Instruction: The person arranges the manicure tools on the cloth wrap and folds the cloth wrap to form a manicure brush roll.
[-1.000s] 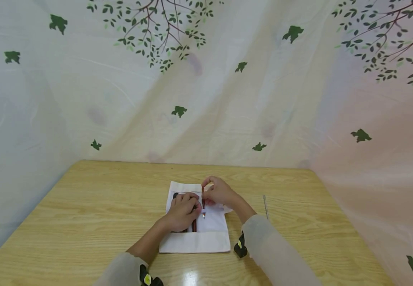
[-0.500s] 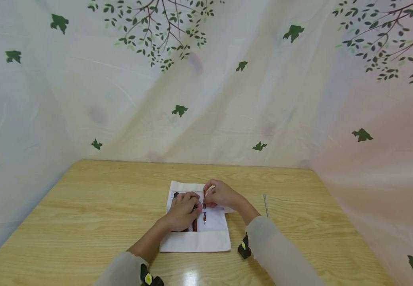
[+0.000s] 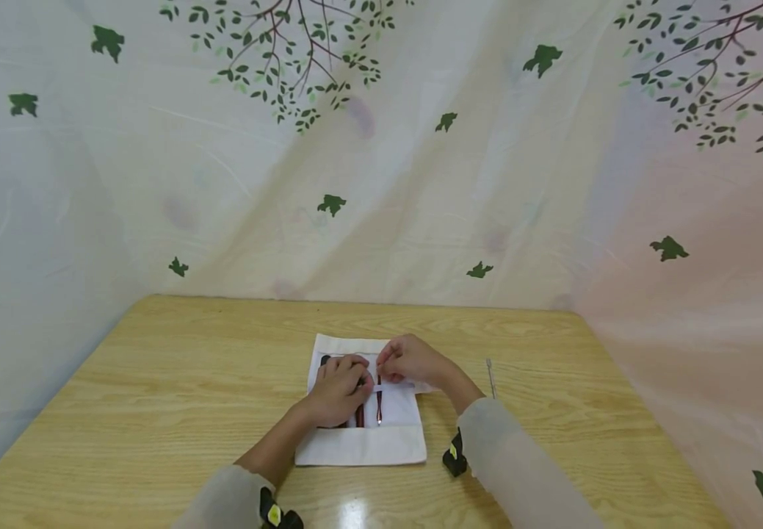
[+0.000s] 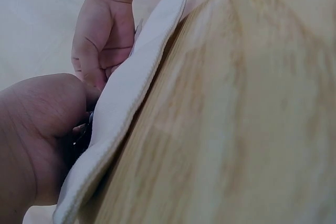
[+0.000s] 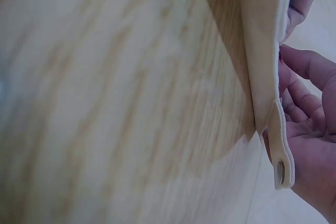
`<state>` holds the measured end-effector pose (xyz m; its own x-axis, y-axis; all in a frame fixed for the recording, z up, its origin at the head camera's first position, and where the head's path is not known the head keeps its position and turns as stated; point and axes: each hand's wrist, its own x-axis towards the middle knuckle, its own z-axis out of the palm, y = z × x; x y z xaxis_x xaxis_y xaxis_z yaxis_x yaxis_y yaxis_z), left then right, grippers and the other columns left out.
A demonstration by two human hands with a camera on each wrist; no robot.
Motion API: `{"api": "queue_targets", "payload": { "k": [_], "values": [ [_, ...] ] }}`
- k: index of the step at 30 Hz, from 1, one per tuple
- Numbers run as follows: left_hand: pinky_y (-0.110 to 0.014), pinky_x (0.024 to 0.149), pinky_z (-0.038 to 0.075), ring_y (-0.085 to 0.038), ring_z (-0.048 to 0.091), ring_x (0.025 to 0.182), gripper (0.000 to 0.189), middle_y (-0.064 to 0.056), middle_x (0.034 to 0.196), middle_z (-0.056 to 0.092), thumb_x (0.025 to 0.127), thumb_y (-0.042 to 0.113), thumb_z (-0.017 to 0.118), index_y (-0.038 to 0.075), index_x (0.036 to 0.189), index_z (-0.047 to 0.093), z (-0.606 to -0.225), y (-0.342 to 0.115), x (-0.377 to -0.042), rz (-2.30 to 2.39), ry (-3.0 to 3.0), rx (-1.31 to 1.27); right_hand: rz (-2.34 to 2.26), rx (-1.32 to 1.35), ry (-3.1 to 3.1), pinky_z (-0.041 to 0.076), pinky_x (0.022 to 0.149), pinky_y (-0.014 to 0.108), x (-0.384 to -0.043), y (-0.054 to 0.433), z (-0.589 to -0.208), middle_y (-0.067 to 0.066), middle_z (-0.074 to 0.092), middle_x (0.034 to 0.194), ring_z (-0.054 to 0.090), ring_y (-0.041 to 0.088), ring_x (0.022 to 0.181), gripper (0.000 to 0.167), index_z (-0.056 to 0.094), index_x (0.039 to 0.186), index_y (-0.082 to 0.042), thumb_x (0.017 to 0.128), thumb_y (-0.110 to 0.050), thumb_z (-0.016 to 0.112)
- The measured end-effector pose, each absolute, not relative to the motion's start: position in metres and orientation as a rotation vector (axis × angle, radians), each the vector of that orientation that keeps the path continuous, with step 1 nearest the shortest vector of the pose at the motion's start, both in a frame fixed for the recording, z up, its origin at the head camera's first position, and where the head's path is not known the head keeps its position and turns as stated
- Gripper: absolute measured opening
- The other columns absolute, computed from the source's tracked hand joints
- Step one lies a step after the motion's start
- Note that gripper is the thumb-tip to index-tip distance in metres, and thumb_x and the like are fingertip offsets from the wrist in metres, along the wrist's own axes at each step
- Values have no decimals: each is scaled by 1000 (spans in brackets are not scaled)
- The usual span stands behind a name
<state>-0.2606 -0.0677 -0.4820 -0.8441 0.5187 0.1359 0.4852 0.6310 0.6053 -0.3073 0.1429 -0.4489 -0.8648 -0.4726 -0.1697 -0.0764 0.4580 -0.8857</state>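
A white cloth tool pouch lies unfolded on the table. My left hand rests on its left part, fingers spread over stored tools. From under that hand show a black rounded tool end and a reddish-brown handle. My right hand pinches the upper end of a slim reddish-brown tool with a shiny tip, at the middle of the pouch. The tool runs beneath a narrow white band, its tip pointing at the pouch's lower pocket. In the right wrist view, thumb and fingers meet behind the pouch edge.
A thin silvery rod lies on the wooden table to the right of the pouch. A strap with a metal snap sticks out from the pouch beside my right hand. A printed curtain stands behind the table.
The slim tool has slid down under the band toward the lower pocket, with my right hand moving slightly down and right along it. My left hand has stayed in place.
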Motion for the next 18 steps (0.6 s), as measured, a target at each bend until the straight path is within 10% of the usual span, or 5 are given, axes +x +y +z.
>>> {"api": "queue_targets", "payload": {
  "k": [18],
  "values": [
    [-63,109,18,-42,32,134,9,-9,144,47,106,26,52,23,102,59,-486,-69,-261,1018,2795,857,-1101,-652,2356,45,66,27,-310,151,-446,-4,69,82,54,10,71,11,78,94,-8,97,-4,67]
  ]
}}
